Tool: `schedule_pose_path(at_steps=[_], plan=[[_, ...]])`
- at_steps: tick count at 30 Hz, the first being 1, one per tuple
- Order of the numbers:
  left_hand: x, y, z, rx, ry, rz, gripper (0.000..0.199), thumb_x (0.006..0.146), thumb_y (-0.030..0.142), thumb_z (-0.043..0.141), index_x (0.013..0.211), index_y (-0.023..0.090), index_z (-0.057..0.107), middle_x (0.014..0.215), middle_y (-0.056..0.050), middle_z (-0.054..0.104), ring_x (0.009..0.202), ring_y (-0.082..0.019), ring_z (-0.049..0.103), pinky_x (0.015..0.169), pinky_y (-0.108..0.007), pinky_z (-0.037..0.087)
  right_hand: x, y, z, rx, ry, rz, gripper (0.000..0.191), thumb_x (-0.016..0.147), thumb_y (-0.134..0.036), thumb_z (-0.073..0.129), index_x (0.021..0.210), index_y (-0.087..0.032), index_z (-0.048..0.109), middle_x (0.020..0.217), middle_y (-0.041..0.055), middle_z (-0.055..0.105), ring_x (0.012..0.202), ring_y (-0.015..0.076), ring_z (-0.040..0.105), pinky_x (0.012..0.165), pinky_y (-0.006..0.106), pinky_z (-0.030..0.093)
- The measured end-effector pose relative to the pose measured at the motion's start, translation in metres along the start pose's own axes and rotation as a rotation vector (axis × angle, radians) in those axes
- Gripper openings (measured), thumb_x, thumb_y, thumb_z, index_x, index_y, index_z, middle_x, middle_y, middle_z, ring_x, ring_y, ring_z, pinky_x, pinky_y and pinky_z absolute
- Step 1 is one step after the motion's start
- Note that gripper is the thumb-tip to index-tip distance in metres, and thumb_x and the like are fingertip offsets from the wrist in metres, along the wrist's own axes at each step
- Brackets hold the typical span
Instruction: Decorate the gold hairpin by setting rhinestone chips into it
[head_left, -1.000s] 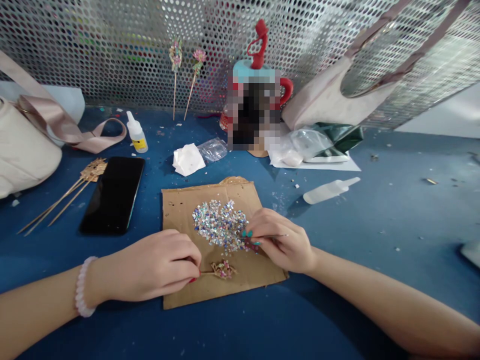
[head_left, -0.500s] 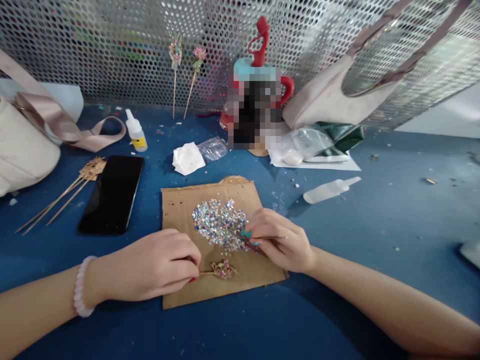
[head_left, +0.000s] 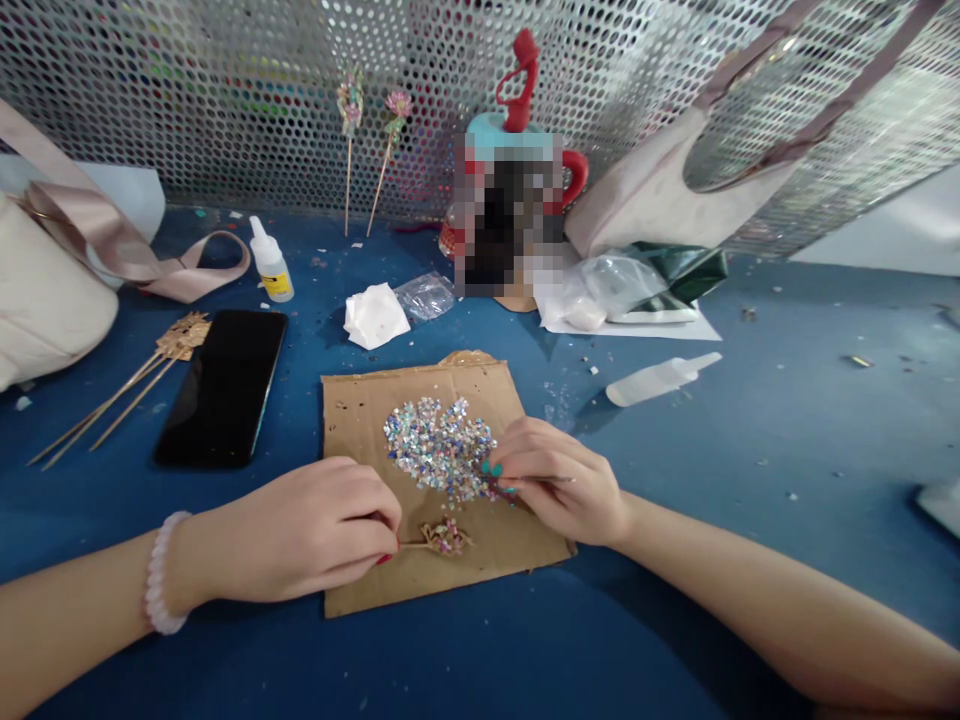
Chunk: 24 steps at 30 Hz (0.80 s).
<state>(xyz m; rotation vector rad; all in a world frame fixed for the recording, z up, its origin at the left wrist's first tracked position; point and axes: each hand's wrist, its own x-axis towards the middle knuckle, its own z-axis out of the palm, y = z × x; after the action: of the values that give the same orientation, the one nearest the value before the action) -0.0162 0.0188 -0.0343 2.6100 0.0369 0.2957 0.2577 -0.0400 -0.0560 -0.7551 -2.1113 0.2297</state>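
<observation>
A brown cardboard piece [head_left: 352,590] lies on the blue table, bearing a heap of small shiny rhinestones [head_left: 435,445]. My left hand [head_left: 307,530], with a beaded bracelet on its wrist, pinches the thin stick of a small decorated flower [head_left: 448,538]. The flower head rests low over the cardboard, just below the heap. At the heap's right edge my right hand [head_left: 559,480] is closed round a thin pointed tool [head_left: 564,479], whose tip is hidden by the fingers and stones.
Left of the cardboard lie a black phone [head_left: 221,390] and wooden flower sticks [head_left: 180,338]. A glue bottle [head_left: 271,262] stands behind them. A translucent bottle [head_left: 660,380] lies right. Two decorated sticks [head_left: 348,180], a cup [head_left: 502,140] and a bag [head_left: 652,190] are at the back.
</observation>
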Motion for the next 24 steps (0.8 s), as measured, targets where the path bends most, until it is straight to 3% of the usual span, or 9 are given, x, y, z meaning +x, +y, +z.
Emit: schedule_pose_path(at_steps=[24], plan=[[-0.0013,-0.0002,0.001,-0.008,0.001,-0.004,0.017,0.092,0.011,0.045,0.095,0.016,0.061,0.096,-0.006,0.063,0.081,-0.016,0.053,0.073,-0.03,0.044,-0.0007,0.001,-0.0002,-0.021,-0.016,-0.024,0.009,0.09,-0.012,0.049,0.092,-0.016,0.056,0.073,0.0059,0.066,0.07,0.0156,0.065,0.064,0.033,0.056]])
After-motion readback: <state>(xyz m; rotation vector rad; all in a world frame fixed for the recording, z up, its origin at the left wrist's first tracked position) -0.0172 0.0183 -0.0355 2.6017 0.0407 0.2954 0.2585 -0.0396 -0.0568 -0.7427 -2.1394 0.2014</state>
